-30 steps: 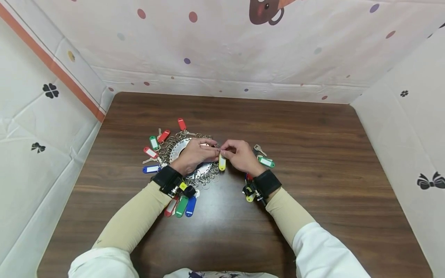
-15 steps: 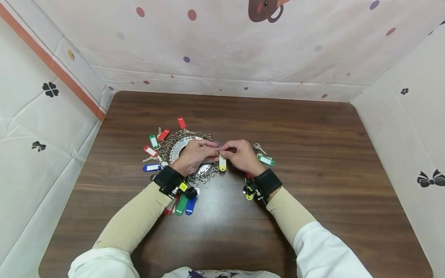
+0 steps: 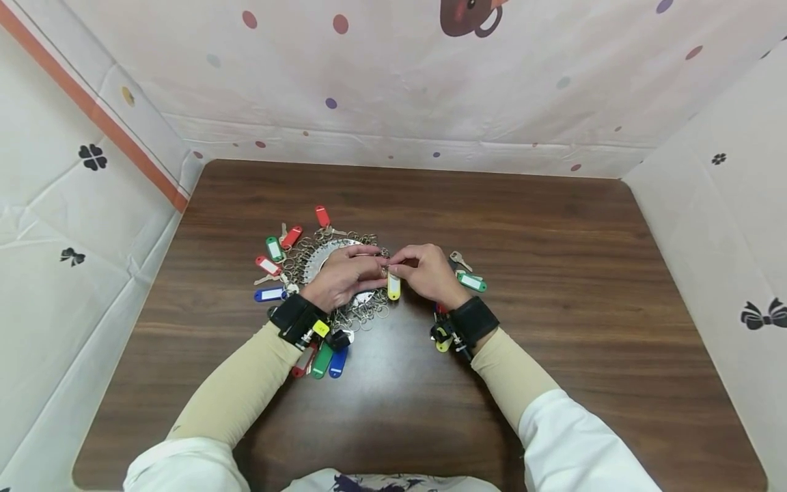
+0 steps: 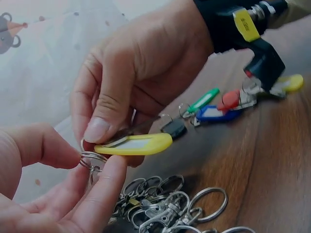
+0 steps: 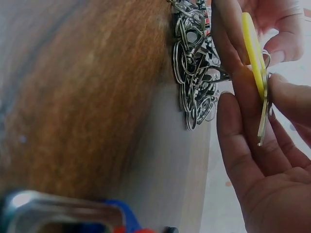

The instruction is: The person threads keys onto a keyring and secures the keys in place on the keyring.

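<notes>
the yellow tag [image 3: 394, 287] is a slim, flat strip with a rounded end and a pale label in its face. it hangs between the 2 hands, just right of a silver disc [image 3: 315, 262] ringed with metal loops [image 3: 363, 316]. the right hand [image 3: 428, 275] pinches the tag together with a metal key [image 5: 264, 114] lying flat along it. the left hand [image 3: 341, 277] grips the split rings [image 4: 92, 156] at its fingertips. on the bench [image 3: 553, 239], a green tag [image 3: 472, 282] lies to the right.
</notes>
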Demonstrator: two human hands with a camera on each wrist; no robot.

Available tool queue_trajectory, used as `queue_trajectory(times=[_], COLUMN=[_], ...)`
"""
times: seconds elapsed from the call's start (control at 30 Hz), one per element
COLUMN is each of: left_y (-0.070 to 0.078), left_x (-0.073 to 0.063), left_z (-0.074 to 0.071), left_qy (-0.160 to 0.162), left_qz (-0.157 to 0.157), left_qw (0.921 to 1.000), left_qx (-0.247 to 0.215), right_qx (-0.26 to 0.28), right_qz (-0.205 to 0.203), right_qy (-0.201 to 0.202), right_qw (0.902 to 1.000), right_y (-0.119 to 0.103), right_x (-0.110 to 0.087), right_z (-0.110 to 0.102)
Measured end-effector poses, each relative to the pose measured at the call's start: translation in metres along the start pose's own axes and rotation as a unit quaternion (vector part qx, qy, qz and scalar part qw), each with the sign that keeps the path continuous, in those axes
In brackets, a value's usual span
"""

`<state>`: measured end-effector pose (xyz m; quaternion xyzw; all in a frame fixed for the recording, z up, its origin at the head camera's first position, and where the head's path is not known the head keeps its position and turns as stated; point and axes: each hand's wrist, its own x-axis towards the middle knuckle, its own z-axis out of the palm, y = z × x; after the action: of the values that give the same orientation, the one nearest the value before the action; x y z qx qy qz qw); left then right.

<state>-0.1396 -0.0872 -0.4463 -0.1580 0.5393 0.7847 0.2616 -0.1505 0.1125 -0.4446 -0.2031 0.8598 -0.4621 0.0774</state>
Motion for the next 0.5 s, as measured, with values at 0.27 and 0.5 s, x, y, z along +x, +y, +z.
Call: queue_trajectory(times=[0.27,0.5], left_y=[-0.0001,0.0006], left_x=[-0.0021,-0.0038], left_z=[-0.0027,-0.0004], left_qy=[-0.013,-0.006], left_qz=[0.000,0.008], left_qw=[0.9996,0.9997], left_qx=[-0.024,-0.022], right_qx=[0.003,-0.006], right_qz=[0.031,0.044], right_qy=[0.005,0.000], right_qw=[0.9995,0.9990], right_y=[-0.0026,-0.0063], right_x=[0.0002,0.0009], right_z=[-0.0006,-0.0004])
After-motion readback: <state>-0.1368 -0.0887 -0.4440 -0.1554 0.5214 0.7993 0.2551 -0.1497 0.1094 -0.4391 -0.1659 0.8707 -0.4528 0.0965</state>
